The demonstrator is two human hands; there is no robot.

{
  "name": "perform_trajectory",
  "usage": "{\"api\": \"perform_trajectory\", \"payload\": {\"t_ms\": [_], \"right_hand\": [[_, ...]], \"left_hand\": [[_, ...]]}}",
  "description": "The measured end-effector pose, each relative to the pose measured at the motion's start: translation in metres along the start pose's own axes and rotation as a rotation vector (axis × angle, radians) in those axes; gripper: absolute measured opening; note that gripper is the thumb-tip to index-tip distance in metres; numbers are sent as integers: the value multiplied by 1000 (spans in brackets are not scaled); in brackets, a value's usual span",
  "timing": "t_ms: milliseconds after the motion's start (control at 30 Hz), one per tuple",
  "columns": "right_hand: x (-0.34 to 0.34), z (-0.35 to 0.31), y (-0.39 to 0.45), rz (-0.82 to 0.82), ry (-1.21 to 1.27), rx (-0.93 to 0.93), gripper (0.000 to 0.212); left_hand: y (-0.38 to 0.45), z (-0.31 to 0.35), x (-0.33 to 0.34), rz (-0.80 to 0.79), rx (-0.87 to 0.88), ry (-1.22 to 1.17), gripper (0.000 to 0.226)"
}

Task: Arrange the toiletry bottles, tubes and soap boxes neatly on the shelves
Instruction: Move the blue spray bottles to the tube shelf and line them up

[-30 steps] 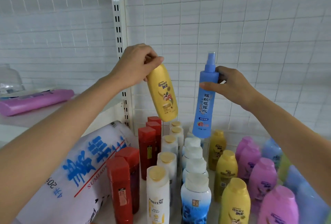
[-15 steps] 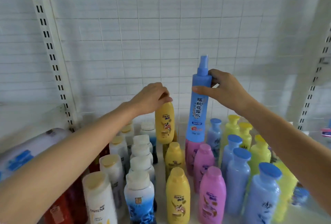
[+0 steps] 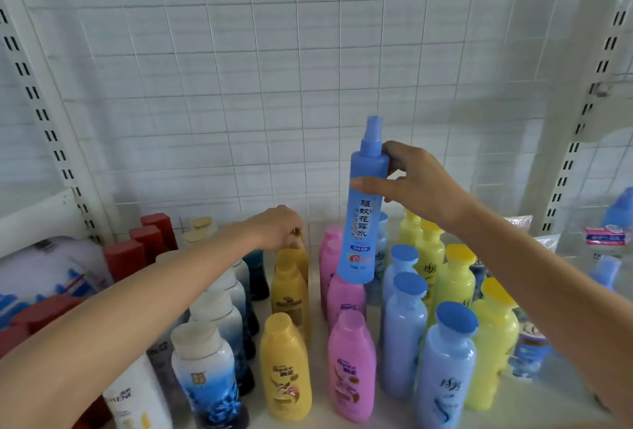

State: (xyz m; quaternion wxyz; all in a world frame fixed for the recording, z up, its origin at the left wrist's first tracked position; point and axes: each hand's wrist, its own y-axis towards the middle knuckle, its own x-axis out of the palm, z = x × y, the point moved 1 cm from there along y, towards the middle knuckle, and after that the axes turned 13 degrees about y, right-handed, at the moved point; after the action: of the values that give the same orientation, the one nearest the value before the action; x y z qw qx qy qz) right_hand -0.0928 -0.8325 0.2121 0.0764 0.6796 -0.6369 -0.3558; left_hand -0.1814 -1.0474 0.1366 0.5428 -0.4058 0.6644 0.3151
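Right hand [image 3: 416, 188] holds the tall slim blue plastic spray bottle [image 3: 363, 209] in the air, upright with a slight lean, thumb across the front just under the shoulder and fingers wrapped round the back. Its base hangs over the far end of the pink bottle row [image 3: 344, 298], not touching anything that I can see.

Left hand [image 3: 277, 228] is down at the far end of the yellow shampoo bottle row [image 3: 289, 295], fingertips closed on the cap of the rearmost yellow bottle [image 3: 298, 254]. That bottle looks seated on the white shelf board [image 3: 318, 418]; whether the fingers have started to let go, can't tell.

Other rows standing on the shelf: white-and-blue bottles [image 3: 209, 367] left of the yellow, light blue bottles with blue caps [image 3: 407, 322] and yellow-green bottles [image 3: 493, 343] on the right, red boxes [image 3: 144, 243] far left.

Handling, my read:
- Spray bottle is rigid plastic, smooth, probably light. Tall with a narrow foot, so tippy once set down.
- High grip is fine for carrying; for placing, a lower hold on the body gives better control.
- Nozzle tip is the weak part, don't hold there.
- Rows are packed tight, a knock could topple neighbours.
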Motion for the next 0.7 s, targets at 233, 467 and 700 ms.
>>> {"api": "perform_trajectory", "payload": {"t_ms": [233,467,700], "right_hand": [[-4,0,-2,-24,58,7,31],[-2,-13,-7,41,87,5,31],[-7,-35,-28,166,163,0,19]], "left_hand": [[-4,1,10,17,-46,9,23],[-12,-11,14,-27,-52,-31,34],[-35,11,-38,363,-12,-371,19]]}}
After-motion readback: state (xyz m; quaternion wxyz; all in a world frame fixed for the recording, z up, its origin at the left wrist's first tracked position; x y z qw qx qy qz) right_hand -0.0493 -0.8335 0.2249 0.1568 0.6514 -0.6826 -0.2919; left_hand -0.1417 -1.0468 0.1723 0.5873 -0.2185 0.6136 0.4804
